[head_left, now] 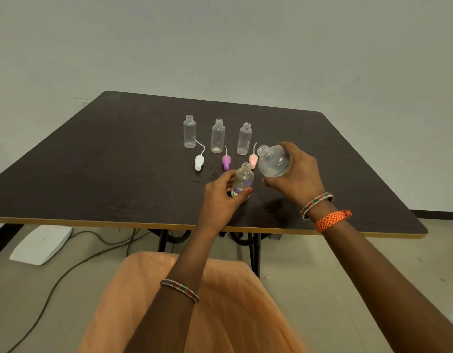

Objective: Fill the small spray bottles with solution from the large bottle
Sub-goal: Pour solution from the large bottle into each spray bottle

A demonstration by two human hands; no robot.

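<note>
The left hand (221,197) holds a small bottle (242,180) steady on the table (118,161). The right hand (296,174) grips the tipped big bottle (273,161). Pour slowly, mouth over mouth, so nothing spills.

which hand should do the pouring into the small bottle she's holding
The right hand: it already grips the large bottle, uncapped and tilted toward the small bottle. The left hand steadies that small bottle on the table.

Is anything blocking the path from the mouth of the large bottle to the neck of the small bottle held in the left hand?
Nothing visible does. The large bottle, tilted in the right hand, has its uncapped mouth just above and right of the open small bottle gripped by the left hand. The pink spray cap lies behind.
</note>
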